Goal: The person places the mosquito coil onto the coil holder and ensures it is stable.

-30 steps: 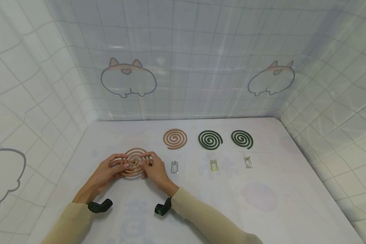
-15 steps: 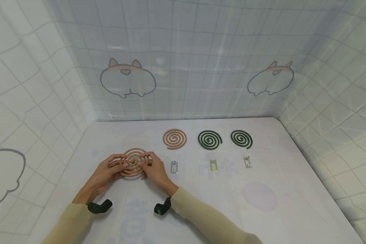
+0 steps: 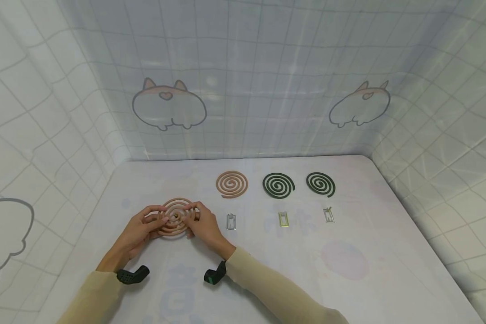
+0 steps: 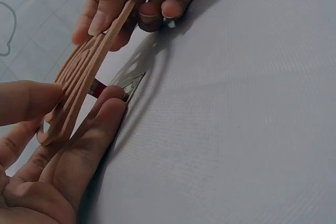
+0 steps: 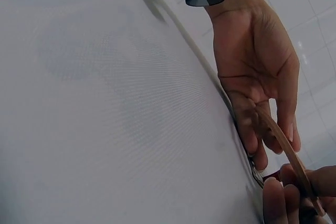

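Observation:
A brown mosquito coil [image 3: 174, 233] is held between both hands at the left of the table. The left hand [image 3: 139, 229] grips its left side, thumb on top and other fingers below. On the opposite side, the right hand [image 3: 206, 227] pinches the coil near its middle and rim. Seen from the left wrist, the coil [image 4: 84, 82] stands above the tabletop, with a thin metal stand [image 4: 134, 83] beneath it and a small red piece [image 4: 97, 88] between them. Left fingertips touch that stand. A gold-coloured tip [image 3: 176, 216] shows at the coil's centre.
Farther back lie another brown coil [image 3: 232, 184] and two dark green coils, one in the middle [image 3: 279, 186] and one to the right [image 3: 321, 185]. Before them are a silver stand [image 3: 231, 222], a yellowish stand [image 3: 283, 219] and another silver stand [image 3: 329, 215]. Patterned curtains surround the table.
The held coil and both hands' fingers have shifted slightly left and nearer the person. Both hands keep their hold. The other coils and stands stay in place.

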`<action>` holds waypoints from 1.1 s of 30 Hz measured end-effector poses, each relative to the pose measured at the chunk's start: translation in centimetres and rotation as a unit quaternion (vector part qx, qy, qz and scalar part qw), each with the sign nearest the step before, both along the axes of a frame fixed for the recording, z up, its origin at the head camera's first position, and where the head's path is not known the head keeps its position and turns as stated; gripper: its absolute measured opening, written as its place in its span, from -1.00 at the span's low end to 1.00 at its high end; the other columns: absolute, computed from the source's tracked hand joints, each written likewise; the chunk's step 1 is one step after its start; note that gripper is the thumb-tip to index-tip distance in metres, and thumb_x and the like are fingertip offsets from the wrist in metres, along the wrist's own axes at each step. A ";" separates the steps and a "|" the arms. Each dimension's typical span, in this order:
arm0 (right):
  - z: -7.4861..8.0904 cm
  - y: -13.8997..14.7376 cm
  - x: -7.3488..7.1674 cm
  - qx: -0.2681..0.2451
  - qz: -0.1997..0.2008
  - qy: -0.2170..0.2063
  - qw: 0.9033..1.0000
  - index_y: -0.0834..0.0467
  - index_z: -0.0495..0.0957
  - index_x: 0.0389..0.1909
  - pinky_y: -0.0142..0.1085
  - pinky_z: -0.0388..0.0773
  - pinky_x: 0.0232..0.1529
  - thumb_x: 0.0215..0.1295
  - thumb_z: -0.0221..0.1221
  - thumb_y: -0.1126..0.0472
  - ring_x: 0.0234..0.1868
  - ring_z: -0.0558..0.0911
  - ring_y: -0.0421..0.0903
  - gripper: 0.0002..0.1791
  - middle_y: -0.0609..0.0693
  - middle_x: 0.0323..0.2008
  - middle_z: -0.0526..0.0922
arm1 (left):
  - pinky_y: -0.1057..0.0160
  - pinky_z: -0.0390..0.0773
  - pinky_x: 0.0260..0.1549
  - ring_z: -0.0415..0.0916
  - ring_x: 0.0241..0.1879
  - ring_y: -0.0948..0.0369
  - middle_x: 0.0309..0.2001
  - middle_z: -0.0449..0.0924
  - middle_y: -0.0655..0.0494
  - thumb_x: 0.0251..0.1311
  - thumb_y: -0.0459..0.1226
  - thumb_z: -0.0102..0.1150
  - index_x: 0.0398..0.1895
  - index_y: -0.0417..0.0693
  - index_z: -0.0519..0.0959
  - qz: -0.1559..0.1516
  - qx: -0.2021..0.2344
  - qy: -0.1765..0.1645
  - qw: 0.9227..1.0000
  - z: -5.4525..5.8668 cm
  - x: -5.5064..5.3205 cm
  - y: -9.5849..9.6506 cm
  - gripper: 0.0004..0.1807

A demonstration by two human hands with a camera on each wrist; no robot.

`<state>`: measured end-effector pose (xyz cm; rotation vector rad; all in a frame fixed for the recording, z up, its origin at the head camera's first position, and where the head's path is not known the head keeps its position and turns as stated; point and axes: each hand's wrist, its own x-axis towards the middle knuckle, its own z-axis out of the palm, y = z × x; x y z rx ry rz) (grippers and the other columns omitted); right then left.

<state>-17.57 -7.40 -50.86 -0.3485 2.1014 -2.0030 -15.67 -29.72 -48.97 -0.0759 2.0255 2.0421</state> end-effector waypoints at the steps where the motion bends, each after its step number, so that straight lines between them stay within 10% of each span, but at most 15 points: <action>1: 0.0 0.0 0.0 0.001 0.001 0.001 1.000 0.03 0.56 0.13 -0.39 0.53 -0.61 0.47 0.26 0.26 -0.69 0.55 -0.13 -0.72 -0.03 -0.59 0.62 | 0.25 0.71 -0.25 0.71 -0.18 0.17 -0.14 0.66 0.08 0.42 -0.30 0.27 0.35 -0.22 0.33 0.002 0.004 0.000 1.000 0.0 0.0 0.0 -0.47; 33: 0.0 0.3 0.1 -0.020 0.003 0.002 1.000 0.05 0.55 0.18 -0.34 0.60 -0.61 0.48 0.25 0.27 -0.68 0.54 -0.13 -0.69 0.01 -0.51 0.63 | 0.23 0.72 -0.20 0.70 -0.15 0.17 -0.13 0.62 0.08 0.40 -0.38 0.26 0.37 -0.27 0.27 -0.016 0.008 0.017 1.000 -0.4 -0.1 -0.1 -0.43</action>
